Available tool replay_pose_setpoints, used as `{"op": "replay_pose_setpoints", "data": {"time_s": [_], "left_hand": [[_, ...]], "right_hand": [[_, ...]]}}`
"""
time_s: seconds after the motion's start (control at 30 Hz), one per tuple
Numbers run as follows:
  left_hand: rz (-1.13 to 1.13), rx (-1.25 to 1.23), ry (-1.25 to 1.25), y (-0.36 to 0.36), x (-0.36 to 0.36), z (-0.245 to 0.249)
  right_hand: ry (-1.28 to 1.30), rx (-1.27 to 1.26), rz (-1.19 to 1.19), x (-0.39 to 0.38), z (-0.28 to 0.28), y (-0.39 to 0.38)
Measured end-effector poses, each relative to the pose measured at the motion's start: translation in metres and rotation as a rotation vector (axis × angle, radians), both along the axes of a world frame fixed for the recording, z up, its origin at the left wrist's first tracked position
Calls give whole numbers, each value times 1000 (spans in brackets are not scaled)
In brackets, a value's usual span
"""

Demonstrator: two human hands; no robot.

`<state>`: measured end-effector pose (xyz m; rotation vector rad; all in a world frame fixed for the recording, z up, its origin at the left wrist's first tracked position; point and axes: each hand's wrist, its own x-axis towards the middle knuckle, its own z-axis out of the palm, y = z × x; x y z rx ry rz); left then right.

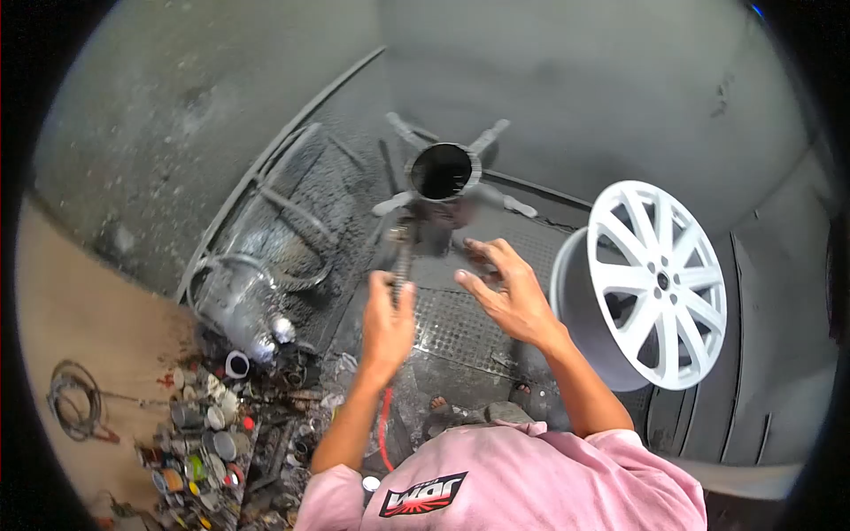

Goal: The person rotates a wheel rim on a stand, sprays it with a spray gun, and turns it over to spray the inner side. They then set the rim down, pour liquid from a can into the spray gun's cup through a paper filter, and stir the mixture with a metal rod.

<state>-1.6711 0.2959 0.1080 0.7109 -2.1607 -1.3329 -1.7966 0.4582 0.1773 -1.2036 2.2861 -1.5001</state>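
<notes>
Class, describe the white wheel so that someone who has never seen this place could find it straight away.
Start from the grey wall facing the person, then find their right hand. The wheel is just to the right of that hand. Unlike the dull grey four-armed stand nearby, it has a bright white face with many spokes.

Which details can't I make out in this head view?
- Rod-like thing in the left hand: motion blur and fingers obscure its exact kind.
- Right hand: fingertips blurred.
- Round-topped stand: inside too dark.
- White wheel: back hidden by its own face.
- Pots at lower left: labels too small.
- Dark thing at far right: cut off by the black border.
</notes>
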Motion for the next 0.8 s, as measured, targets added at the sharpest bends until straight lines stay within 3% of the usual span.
{"op": "replay_pose_setpoints", "data": {"time_s": [0.1, 0.13, 0.17, 0.23, 0.3, 0.43, 0.57, 0.67, 0.73, 0.8], "left_hand": [[-193, 8, 153, 76, -39, 11], [-265, 68, 200, 98, -52, 16], [-333, 128, 244, 120, -64, 24], [-405, 155, 193, 158, -88, 41], [-468, 228, 327, 201, -115, 48], [-623, 462, 429, 287, -151, 65], [-803, 538, 511, 352, -173, 76], [-893, 775, 520, 380, -182, 94], [-928, 830, 494, 388, -191, 92], [-1027, 1101, 414, 396, -199, 86]], "right_hand": [[-20, 129, -173, -14, 10, 31], [84, 54, -183, -22, 15, 44], [31, 166, -304, -25, 26, 60], [-7, 20, -309, -44, 40, 94], [285, 17, -450, -61, 48, 124], [427, 0, -576, -93, 70, 188], [13, -184, -575, -116, 94, 248], [-213, -356, -520, -125, 111, 288], [-256, -375, -458, -133, 117, 314], [-262, -352, -429, -138, 115, 332]]}}
